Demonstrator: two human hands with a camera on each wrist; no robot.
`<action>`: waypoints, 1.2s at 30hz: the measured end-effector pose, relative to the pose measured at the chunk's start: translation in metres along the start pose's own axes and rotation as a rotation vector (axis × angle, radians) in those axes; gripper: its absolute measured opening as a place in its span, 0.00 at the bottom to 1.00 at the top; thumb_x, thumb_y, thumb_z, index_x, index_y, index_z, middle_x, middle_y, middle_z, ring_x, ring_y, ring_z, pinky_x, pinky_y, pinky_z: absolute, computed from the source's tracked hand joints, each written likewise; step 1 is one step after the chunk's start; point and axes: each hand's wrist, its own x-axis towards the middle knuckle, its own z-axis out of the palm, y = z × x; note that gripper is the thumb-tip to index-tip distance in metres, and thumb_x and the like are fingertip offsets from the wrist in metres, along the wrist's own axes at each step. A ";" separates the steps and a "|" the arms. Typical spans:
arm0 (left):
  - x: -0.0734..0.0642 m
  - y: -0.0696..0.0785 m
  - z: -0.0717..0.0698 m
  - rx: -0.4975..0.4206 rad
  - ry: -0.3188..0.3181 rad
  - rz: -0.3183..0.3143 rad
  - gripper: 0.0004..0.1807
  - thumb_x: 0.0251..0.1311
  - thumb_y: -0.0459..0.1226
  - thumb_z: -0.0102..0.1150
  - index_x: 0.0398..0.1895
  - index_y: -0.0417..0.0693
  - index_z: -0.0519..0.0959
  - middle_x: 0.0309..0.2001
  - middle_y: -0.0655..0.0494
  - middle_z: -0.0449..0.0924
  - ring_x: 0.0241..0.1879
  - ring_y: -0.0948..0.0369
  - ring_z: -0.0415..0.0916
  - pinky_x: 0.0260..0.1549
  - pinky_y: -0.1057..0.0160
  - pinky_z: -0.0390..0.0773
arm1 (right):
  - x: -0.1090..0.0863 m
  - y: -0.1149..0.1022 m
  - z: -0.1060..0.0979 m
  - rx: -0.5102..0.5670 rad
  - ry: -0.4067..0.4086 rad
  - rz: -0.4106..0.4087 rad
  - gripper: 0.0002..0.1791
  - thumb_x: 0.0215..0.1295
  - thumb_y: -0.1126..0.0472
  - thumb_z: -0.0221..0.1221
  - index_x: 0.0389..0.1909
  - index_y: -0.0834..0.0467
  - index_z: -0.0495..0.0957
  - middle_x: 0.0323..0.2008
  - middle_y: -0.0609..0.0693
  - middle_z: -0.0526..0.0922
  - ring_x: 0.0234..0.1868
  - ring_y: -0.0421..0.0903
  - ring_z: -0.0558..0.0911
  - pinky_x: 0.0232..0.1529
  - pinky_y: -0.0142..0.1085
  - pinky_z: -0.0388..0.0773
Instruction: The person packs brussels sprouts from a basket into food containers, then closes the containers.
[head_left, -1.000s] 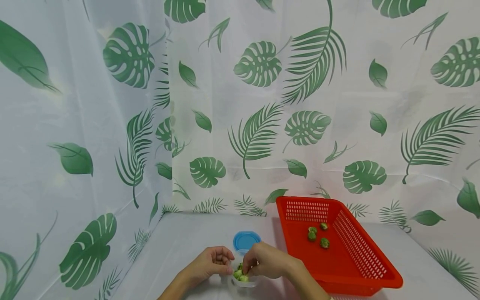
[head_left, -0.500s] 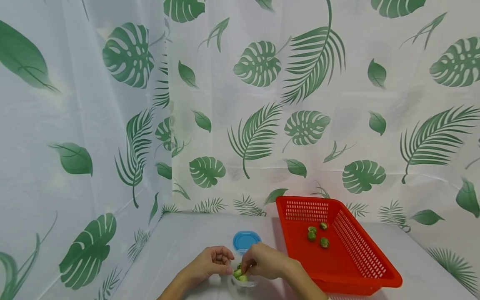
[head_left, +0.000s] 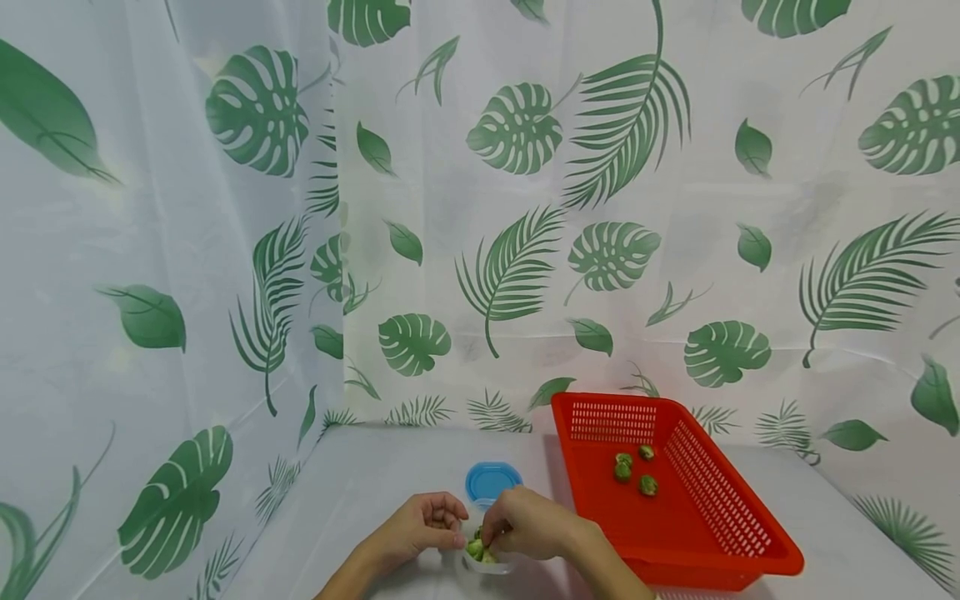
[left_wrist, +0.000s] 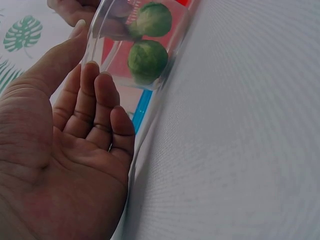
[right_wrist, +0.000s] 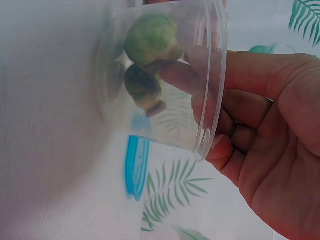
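Note:
A small clear plastic tub with Brussels sprouts in it stands on the table between both hands. My left hand holds the tub from the left, thumb tip at the rim and fingers curved beside the wall. From the right, my right hand reaches over the rim. Its thumb and fingers are down inside the tub and pinch a green Brussels sprout. Just under that lies a darker, browned sprout. Through the wall, the left wrist view shows a round sprout low in the tub.
Behind the tub lies a blue lid. A large red plastic basket stands to the right, with several Brussels sprouts on its floor. A leaf-patterned curtain closes off the back and left of the white table.
My right hand has shifted very slightly left, its fingers still in the tub, and the sprouts beneath them have moved a little. My left hand has stayed in place.

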 end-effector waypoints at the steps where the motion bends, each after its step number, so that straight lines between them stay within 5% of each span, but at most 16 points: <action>1: 0.000 0.000 0.000 0.000 0.001 0.000 0.14 0.62 0.30 0.70 0.50 0.40 0.80 0.36 0.61 0.81 0.35 0.68 0.76 0.36 0.70 0.79 | 0.000 0.000 0.000 -0.004 0.000 -0.001 0.07 0.63 0.69 0.69 0.35 0.53 0.91 0.30 0.36 0.88 0.29 0.29 0.79 0.37 0.25 0.80; 24: 0.000 0.001 -0.001 -0.005 0.004 -0.005 0.14 0.62 0.31 0.71 0.50 0.40 0.80 0.36 0.61 0.81 0.35 0.68 0.76 0.36 0.70 0.79 | -0.001 -0.001 -0.007 0.051 0.004 -0.015 0.05 0.67 0.63 0.68 0.40 0.54 0.91 0.33 0.36 0.89 0.32 0.30 0.82 0.40 0.25 0.81; 36: -0.001 0.000 0.001 -0.017 0.004 -0.013 0.14 0.62 0.30 0.70 0.50 0.40 0.80 0.35 0.61 0.81 0.34 0.68 0.77 0.37 0.70 0.79 | -0.012 0.002 -0.031 0.086 0.155 -0.066 0.07 0.70 0.62 0.67 0.44 0.50 0.90 0.39 0.43 0.91 0.37 0.32 0.82 0.42 0.28 0.82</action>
